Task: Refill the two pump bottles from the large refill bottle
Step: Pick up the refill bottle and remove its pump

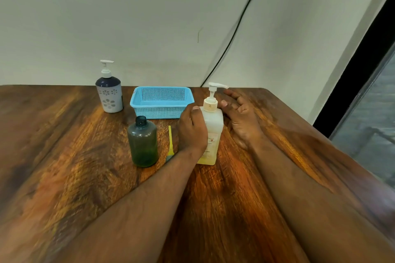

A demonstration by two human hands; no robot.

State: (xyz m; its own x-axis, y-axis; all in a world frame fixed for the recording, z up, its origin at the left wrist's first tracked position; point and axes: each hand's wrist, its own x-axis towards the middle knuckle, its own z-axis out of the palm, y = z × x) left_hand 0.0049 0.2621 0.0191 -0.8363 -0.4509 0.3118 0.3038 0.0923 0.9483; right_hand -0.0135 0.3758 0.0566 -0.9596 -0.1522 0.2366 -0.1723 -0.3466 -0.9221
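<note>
Left hand (192, 130) grips refill bottle (210, 132), hiding its side.

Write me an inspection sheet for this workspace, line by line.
Surface: wooden table, glossy.
Job's things: clear pump bottle, pump fitted; green bottle, uncapped, nearly empty; white flowered pump bottle, pump on, at the back.
Clutter: blue basket; yellow tool lying flat.
Hands: left hand grips the clear bottle's body; right hand open beside its collar.
Cables: black cable down the wall.
Surroundings: pale wall, window at right.
</note>
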